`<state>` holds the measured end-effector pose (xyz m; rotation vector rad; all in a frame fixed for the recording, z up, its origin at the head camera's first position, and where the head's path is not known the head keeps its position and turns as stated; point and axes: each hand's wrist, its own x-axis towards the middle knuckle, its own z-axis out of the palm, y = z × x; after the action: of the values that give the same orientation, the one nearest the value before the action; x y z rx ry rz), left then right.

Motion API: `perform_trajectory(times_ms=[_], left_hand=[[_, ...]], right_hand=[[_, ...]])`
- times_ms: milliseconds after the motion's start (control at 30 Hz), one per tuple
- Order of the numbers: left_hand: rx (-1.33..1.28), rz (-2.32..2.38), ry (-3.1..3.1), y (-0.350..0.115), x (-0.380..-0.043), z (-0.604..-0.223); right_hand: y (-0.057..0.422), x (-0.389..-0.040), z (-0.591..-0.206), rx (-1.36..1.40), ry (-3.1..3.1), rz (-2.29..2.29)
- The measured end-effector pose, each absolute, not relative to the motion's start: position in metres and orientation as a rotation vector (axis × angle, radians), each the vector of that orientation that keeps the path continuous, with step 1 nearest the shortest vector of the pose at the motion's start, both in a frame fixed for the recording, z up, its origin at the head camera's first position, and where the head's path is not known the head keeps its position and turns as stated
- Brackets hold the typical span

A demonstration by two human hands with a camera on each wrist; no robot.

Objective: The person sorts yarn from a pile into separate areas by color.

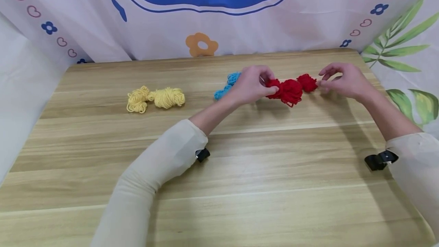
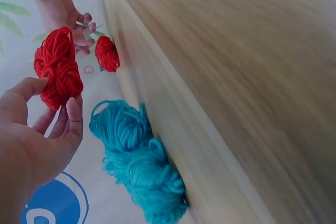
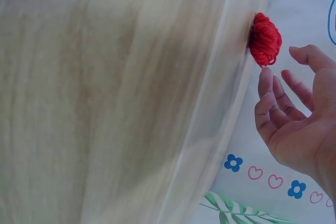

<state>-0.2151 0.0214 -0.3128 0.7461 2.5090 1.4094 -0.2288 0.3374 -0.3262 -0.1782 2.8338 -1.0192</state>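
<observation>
My left hand (image 1: 252,85) pinches a bundle of red yarn (image 1: 290,91) between thumb and fingers, raised over the table. A second, smaller bundle of red yarn (image 1: 306,82) rests on the tabletop just beyond it. Beside that smaller bundle is my right hand (image 1: 344,80), its fingers loosely bent with nothing between them; in the right wrist view a fingertip (image 3: 266,73) reaches right to the yarn's edge. Blue yarn (image 2: 142,166) lies on the table by my left hand, partly hidden behind it in the head view.
Two joined-looking clumps of yellow yarn (image 1: 168,97) lie on the wooden table (image 1: 219,186), left of the blue yarn. Behind the table's far edge hangs a white printed cloth (image 1: 157,33). Black wrist cameras (image 1: 377,161) stick out from both sleeves.
</observation>
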Motion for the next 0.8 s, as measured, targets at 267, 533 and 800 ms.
perform_trajectory(times_ms=[267,533,800], left_hand=[[0.677,1.430,2.460,0.035,-0.217,-0.316],[0.664,1.443,2.454,0.044,-0.218,-0.321],[0.652,1.388,2.479,0.053,-0.222,-0.323]], right_hand=[[0.340,-0.228,-0.326,-0.176,2.838,-1.023],[0.344,-0.226,-0.327,-0.197,2.857,-1.032],[0.345,-0.226,-0.327,-0.190,2.867,-1.017]])
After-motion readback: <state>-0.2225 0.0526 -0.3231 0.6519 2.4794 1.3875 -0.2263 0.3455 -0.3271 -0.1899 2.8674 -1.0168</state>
